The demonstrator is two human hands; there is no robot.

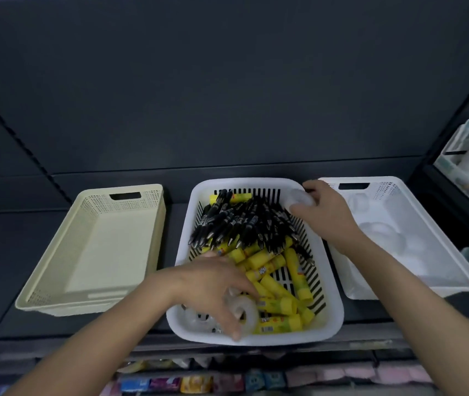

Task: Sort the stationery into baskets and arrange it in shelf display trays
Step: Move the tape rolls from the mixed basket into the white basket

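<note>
On the dark shelf (170, 224) we see three containers in a row: an empty cream tray (64, 292) on the left, a white slotted basket (333, 307) in the middle heaped with black pens (244, 221) at the back and yellow glue sticks (281, 290) toward the front, and a white tray (427, 241) on the right with pale tape rolls inside. Our left hand (213, 284) reaches into the basket's near corner, fingers spread over a white tape roll (249, 312) and touching it, not yet closed. Our right hand (324, 212) sits over the basket's far right rim, fingers clamped on a clear tape roll (300, 199).
</note>
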